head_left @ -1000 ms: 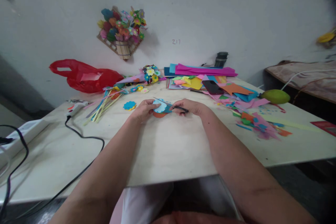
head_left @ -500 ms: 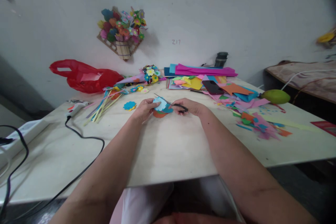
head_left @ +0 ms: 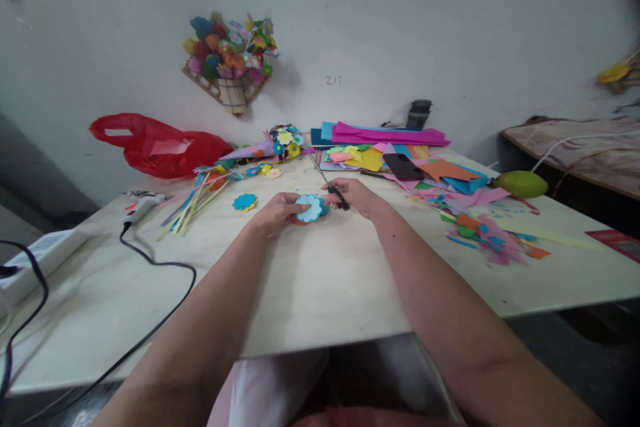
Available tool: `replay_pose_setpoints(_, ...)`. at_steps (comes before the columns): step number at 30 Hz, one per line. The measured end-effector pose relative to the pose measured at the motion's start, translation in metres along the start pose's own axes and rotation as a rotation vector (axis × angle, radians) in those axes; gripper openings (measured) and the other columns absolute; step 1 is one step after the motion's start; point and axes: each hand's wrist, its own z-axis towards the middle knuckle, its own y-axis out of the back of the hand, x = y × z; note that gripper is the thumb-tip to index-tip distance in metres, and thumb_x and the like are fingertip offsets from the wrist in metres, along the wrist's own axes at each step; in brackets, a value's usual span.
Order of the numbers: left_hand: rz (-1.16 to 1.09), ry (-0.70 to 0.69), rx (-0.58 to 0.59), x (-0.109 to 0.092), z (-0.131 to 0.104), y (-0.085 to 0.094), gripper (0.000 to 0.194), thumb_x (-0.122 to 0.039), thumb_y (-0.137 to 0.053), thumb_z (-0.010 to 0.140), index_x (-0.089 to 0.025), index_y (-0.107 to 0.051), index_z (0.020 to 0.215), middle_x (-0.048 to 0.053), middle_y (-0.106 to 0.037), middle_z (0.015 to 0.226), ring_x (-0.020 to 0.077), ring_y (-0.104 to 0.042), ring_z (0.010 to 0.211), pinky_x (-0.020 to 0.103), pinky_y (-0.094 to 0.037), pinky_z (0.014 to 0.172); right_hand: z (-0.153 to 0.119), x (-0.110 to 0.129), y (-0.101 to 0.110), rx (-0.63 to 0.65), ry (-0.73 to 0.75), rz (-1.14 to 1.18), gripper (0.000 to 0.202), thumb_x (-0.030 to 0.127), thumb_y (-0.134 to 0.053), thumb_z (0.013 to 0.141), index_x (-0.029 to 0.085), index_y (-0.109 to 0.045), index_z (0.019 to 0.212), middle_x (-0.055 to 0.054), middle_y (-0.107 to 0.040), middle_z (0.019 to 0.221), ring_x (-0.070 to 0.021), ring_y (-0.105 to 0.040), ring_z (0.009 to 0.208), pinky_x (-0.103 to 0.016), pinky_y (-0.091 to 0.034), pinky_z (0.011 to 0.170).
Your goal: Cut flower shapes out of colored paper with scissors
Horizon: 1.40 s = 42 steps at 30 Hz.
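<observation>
Trimming a light-blue paper flower [head_left: 309, 207], held low over the desk [head_left: 320, 287] in the left hand [head_left: 278, 211].
Right hand [head_left: 356, 196] grips one pair of scissors [head_left: 330, 188], blades raised clear; next cut needs them brought back to the petal edge. One more blue flower [head_left: 245, 201] lies nearby.

A home craft corner, by the look of a plain room turned to paper work. Pale table [head_left: 310, 280] pushed against a bare white wall [head_left: 450, 27], littered with coloured paper sheets [head_left: 385, 137], offcuts [head_left: 480, 230] and finished paper flowers [head_left: 285, 140]. On the wall, a small basket of paper flowers [head_left: 231, 57] hung as decoration. Red plastic bag [head_left: 160, 147] at the back, glue gun [head_left: 143, 203] with a black cord [head_left: 165, 267] on the left, phone [head_left: 403, 165] lying among the sheets. At the right edge, a bed [head_left: 575, 147] with a patterned cover, marking a lived-in room rather than a shop.
</observation>
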Motion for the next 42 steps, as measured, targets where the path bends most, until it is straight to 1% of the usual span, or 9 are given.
replay_pose_setpoints(6, 0.051, 0.046, 0.028, -0.003, -0.002, -0.007, 0.021, -0.022, -0.076, 0.053, -0.009, -0.066, 0.067, 0.004, -0.062, 0.061, 0.0103, -0.054, 0.054, 0.022, -0.041, 0.055, 0.004, -0.001, -0.016, 0.035, 0.039, 0.063, 0.040, 0.019, -0.074, 0.054, 0.013, -0.060, 0.090, 0.002, -0.059, 0.063, -0.0090, -0.053, 0.056, -0.022, -0.042, 0.055)
replay_pose_setpoints(11, 0.072, 0.057, 0.053, -0.003, -0.002, -0.009, 0.021, -0.023, -0.075, 0.055, -0.009, -0.067, 0.068, 0.005, -0.063, 0.063, 0.0112, -0.055, 0.055, 0.023, -0.041, 0.055, 0.006, -0.002, -0.022, 0.010, 0.040, 0.034, 0.042, 0.014, -0.073, 0.051, 0.013, -0.059, 0.090, 0.003, -0.058, 0.061, -0.0089, -0.051, 0.054, -0.021, -0.041, 0.051)
replay_pose_setpoints(14, 0.070, 0.049, 0.028, -0.002, -0.002, -0.008, 0.019, -0.022, -0.075, 0.055, -0.009, -0.067, 0.068, 0.005, -0.062, 0.062, 0.0107, -0.054, 0.054, 0.022, -0.041, 0.054, 0.006, 0.000, -0.023, -0.025, 0.044, 0.019, 0.041, 0.013, -0.072, 0.050, 0.014, -0.058, 0.089, 0.004, -0.057, 0.059, -0.0082, -0.049, 0.052, -0.020, -0.040, 0.049)
replay_pose_setpoints(17, 0.057, 0.037, -0.007, 0.000, 0.000, -0.006, 0.020, -0.021, -0.075, 0.055, -0.010, -0.068, 0.070, 0.005, -0.063, 0.063, 0.0116, -0.055, 0.055, 0.023, -0.043, 0.055, 0.008, 0.000, -0.026, -0.076, 0.069, 0.016, 0.040, 0.015, -0.071, 0.050, 0.014, -0.058, 0.087, 0.005, -0.055, 0.058, -0.0082, -0.048, 0.051, -0.021, -0.039, 0.049)
replay_pose_setpoints(22, -0.010, -0.021, -0.102, 0.004, 0.004, -0.006, 0.023, -0.024, -0.074, 0.056, -0.009, -0.066, 0.071, 0.006, -0.064, 0.064, 0.0121, -0.056, 0.054, 0.024, -0.045, 0.055, 0.012, -0.004, -0.032, -0.236, 0.073, 0.030, 0.041, 0.020, -0.070, 0.050, 0.015, -0.057, 0.089, 0.005, -0.052, 0.057, -0.0102, -0.049, 0.052, -0.022, -0.039, 0.049)
replay_pose_setpoints(28, -0.137, -0.075, -0.168, 0.006, 0.007, -0.012, 0.027, -0.023, -0.074, 0.056, -0.008, -0.064, 0.077, 0.008, -0.066, 0.068, 0.0156, -0.061, 0.061, 0.029, -0.049, 0.066, 0.016, -0.008, -0.041, -0.373, 0.063, 0.144, 0.039, 0.022, -0.069, 0.053, 0.016, -0.055, 0.089, 0.005, -0.054, 0.060, -0.0093, -0.049, 0.052, -0.023, -0.042, 0.052)
replay_pose_setpoints(31, -0.130, -0.090, -0.182, 0.006, 0.008, -0.012, 0.028, -0.023, -0.073, 0.056, -0.008, -0.064, 0.077, 0.007, -0.066, 0.067, 0.0145, -0.060, 0.058, 0.028, -0.048, 0.065, 0.017, -0.010, -0.042, -0.377, 0.048, 0.178, 0.038, 0.021, -0.068, 0.054, 0.017, -0.055, 0.089, 0.005, -0.054, 0.059, -0.0089, -0.048, 0.051, -0.024, -0.043, 0.054)
replay_pose_setpoints(36, -0.095, -0.076, -0.133, 0.002, 0.005, -0.012, 0.024, -0.022, -0.073, 0.056, -0.009, -0.064, 0.074, 0.006, -0.065, 0.065, 0.0129, -0.059, 0.057, 0.025, -0.046, 0.060, 0.016, -0.009, -0.040, -0.348, 0.020, 0.147, 0.035, 0.019, -0.068, 0.054, 0.017, -0.056, 0.087, 0.006, -0.052, 0.058, -0.0091, -0.049, 0.051, -0.023, -0.042, 0.052)
replay_pose_setpoints(42, 0.041, 0.012, -0.081, -0.001, 0.001, -0.013, 0.022, -0.020, -0.073, 0.054, -0.009, -0.066, 0.071, 0.005, -0.064, 0.062, 0.0112, -0.055, 0.052, 0.022, -0.043, 0.053, 0.014, -0.008, -0.035, -0.283, 0.061, 0.037, 0.038, 0.019, -0.069, 0.054, 0.016, -0.056, 0.090, 0.003, -0.055, 0.061, -0.0108, -0.051, 0.055, -0.023, -0.041, 0.051)
